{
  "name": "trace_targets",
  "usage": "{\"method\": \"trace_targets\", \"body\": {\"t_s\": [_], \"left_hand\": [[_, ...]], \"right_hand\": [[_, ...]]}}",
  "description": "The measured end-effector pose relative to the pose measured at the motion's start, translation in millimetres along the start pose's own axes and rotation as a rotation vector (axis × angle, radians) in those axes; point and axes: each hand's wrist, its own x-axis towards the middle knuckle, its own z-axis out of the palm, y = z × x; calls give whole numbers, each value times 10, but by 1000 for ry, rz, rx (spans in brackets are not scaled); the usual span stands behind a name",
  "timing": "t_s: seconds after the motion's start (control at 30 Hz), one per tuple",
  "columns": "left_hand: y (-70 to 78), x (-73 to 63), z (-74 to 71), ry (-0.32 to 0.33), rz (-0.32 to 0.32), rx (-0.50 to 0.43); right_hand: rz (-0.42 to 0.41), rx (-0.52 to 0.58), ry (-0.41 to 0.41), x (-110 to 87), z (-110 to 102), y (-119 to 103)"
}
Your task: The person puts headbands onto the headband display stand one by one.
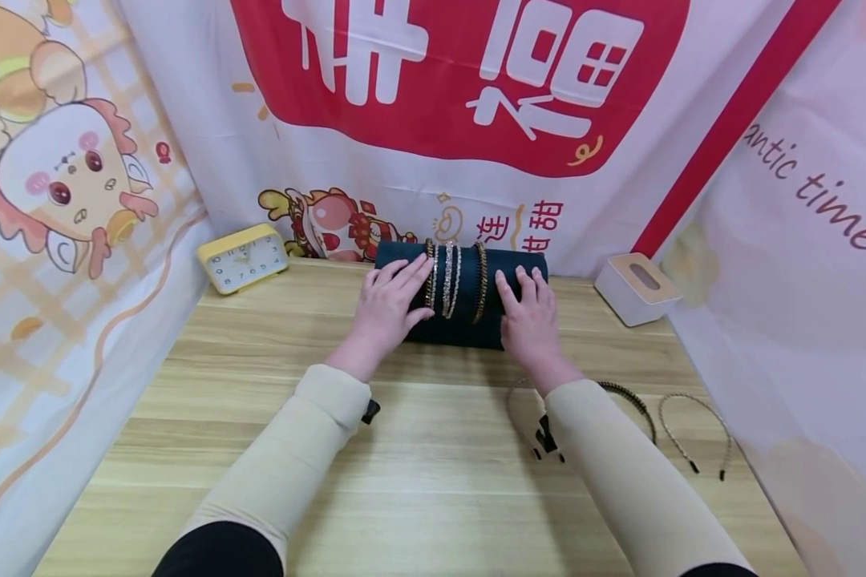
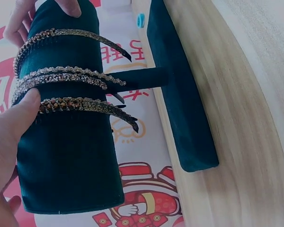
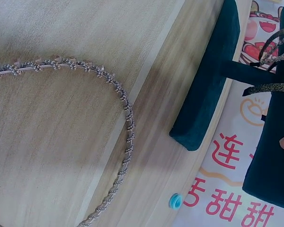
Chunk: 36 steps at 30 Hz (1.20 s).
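A dark green velvet headband stand (image 1: pixel 465 332) stands at the back of the table, its padded roll on a post and flat base (image 2: pixel 184 104). Several sparkly headbands hang over the roll: a dark gold one (image 1: pixel 481 284) right of centre, silver ones (image 1: pixel 447 280) in the middle, and another gold one (image 2: pixel 80 105) beside them. My left hand (image 1: pixel 386 308) lies on the roll's left part, fingertips touching the gold headband there. On the right part of the roll rests my right hand (image 1: pixel 532 324), fingers spread, apart from the headbands.
Right of the stand are a white tissue box (image 1: pixel 637 288) and, nearer, a thin beaded headband (image 1: pixel 693 397) and a dark braided one (image 1: pixel 631 394). Another beaded headband (image 3: pixel 125 101) lies near my right forearm. A yellow clock (image 1: pixel 242 258) stands back left.
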Motion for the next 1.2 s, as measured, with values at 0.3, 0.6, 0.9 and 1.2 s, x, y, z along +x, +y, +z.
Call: {"method": "trace_targets", "body": {"t_s": [0.3, 0.6, 0.9, 1.2], "left_hand": [[-1, -4, -8, -72, -11, -52], [278, -101, -14, 301, 169, -189], [1041, -346, 436, -212, 153, -259], [1399, -438, 1160, -566, -312, -352]], "right_hand": [[-103, -25, 57, 4, -68, 140], [-150, -29, -30, 19, -154, 239], [-228, -8, 43, 27, -124, 332], [-246, 2, 31, 26, -103, 340]]}}
